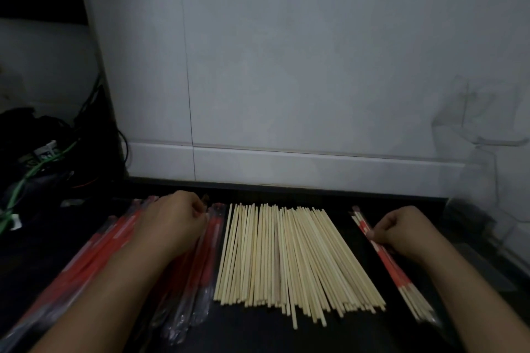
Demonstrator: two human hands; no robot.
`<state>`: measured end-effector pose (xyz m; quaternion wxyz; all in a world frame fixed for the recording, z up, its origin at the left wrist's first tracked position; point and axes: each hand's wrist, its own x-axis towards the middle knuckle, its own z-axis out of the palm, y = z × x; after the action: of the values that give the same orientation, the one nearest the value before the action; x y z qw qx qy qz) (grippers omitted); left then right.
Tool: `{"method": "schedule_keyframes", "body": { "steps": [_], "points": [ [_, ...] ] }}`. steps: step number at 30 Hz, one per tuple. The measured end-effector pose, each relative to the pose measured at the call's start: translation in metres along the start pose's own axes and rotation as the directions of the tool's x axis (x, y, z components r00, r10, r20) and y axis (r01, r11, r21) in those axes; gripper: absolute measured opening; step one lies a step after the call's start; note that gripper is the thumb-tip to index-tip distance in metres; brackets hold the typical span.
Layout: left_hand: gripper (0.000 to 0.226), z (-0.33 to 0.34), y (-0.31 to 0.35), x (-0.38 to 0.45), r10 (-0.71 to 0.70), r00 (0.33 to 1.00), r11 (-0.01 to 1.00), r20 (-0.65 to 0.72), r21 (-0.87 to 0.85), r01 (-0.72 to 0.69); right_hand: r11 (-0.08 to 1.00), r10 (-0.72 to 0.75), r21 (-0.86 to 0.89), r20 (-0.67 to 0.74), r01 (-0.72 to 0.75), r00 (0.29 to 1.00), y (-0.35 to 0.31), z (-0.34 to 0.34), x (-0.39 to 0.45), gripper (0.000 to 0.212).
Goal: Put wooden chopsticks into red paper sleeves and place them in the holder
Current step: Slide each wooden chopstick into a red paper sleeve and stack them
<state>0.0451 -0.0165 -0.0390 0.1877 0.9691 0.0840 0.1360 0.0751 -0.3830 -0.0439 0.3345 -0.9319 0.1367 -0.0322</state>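
Hands curled: left hand [172, 221] on red sleeves [114, 241], right hand [401, 229] seemingly pinching sleeved chopsticks [393, 264], loose chopsticks [286, 258] between.

Left hand [172, 222] curls over the heap of red paper sleeves in clear wrap [120, 241] at lower left, its fingers [198, 210] tucked under and hiding whatever they pinch. That heap runs off the bottom-left edge. Right hand [401, 231], at right of frame, covers the middle of a sleeved bundle of pale wooden chopsticks [400, 281]. Dark tangle of cables [34, 157] at the left edge, too murky to sort out. Clear plastic holder [481, 135] at the right edge, barely readable.
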Motion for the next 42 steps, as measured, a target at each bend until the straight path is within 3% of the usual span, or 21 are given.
{"method": "schedule_keyframes", "body": {
  "steps": [4, 6, 8, 10, 13, 16, 20, 24, 27, 31, 34, 36, 38, 42],
  "points": [
    [0.020, 0.004, -0.005, 0.001, 0.011, 1.000, 0.995, 0.001, 0.100, -0.011, 0.990, -0.054, -0.134, -0.026, 0.050, 0.998, -0.005, 0.000, -0.005, 0.017],
    [0.021, 0.006, -0.007, 0.001, 0.016, 1.000, 0.991, -0.015, 0.130, -0.013, 0.969, -0.155, -0.210, -0.121, 0.128, 0.980, -0.016, 0.000, -0.015, 0.018],
    [0.027, 0.008, -0.007, 0.002, 0.009, 0.999, 0.988, -0.036, 0.153, -0.003, 0.951, -0.297, -0.146, -0.197, 0.272, 0.934, -0.033, 0.007, -0.032, 0.017],
    [0.034, 0.008, -0.007, 0.002, -0.014, 0.998, 0.985, -0.058, 0.168, 0.024, 0.914, -0.403, -0.107, -0.125, 0.392, 0.907, -0.052, 0.021, -0.052, 0.015],
    [0.034, 0.007, -0.010, 0.002, -0.041, 0.997, 0.976, -0.063, 0.211, 0.053, 0.860, -0.456, -0.200, 0.112, 0.470, 0.883, -0.064, 0.045, -0.072, 0.024],
    [0.024, 0.008, -0.010, 0.003, -0.048, 0.998, 0.964, -0.048, 0.260, 0.059, 0.804, -0.499, -0.266, 0.181, 0.531, 0.847, -0.065, 0.056, -0.076, 0.039],
    [0.019, 0.008, -0.006, 0.002, -0.048, 0.997, 0.966, -0.061, 0.252, 0.062, 0.776, -0.514, -0.276, 0.242, 0.567, 0.823, -0.066, 0.057, -0.079, 0.045],
    [0.022, -0.001, -0.003, -0.002, -0.014, 0.989, 0.985, -0.146, 0.169, 0.039, 0.768, -0.523, -0.285, 0.240, 0.574, 0.818, -0.069, 0.056, -0.082, 0.046],
    [0.014, -0.006, 0.011, -0.007, 0.085, 0.975, 0.992, -0.205, -0.072, -0.101, 0.773, -0.521, -0.271, 0.244, 0.574, 0.818, -0.070, 0.058, -0.083, 0.044],
    [0.009, -0.005, 0.035, -0.016, 0.224, 0.929, 0.864, -0.296, -0.381, -0.330, 0.798, -0.499, -0.217, 0.284, 0.562, 0.819, -0.071, 0.061, -0.082, 0.039],
    [0.021, -0.002, 0.040, -0.021, 0.281, 0.921, 0.801, -0.272, -0.462, -0.381, 0.859, -0.447, -0.111, 0.313, 0.500, 0.838, -0.074, 0.058, -0.082, 0.027],
    [0.030, -0.001, 0.040, -0.023, 0.321, 0.909, 0.808, -0.264, -0.425, -0.409, 0.886, -0.459, 0.062, 0.249, 0.459, 0.853, -0.076, 0.054, -0.082, 0.018],
    [0.031, -0.001, 0.039, -0.024, 0.315, 0.908, 0.820, -0.277, -0.402, -0.408, 0.871, -0.444, 0.311, 0.166, 0.381, 0.880, -0.080, 0.049, -0.082, 0.027],
    [0.014, -0.006, 0.040, -0.026, 0.298, 0.911, 0.823, -0.285, -0.407, -0.396, 0.611, -0.381, 0.756, 0.018, 0.237, 0.924, -0.085, 0.037, -0.084, 0.033]
  ]
}}
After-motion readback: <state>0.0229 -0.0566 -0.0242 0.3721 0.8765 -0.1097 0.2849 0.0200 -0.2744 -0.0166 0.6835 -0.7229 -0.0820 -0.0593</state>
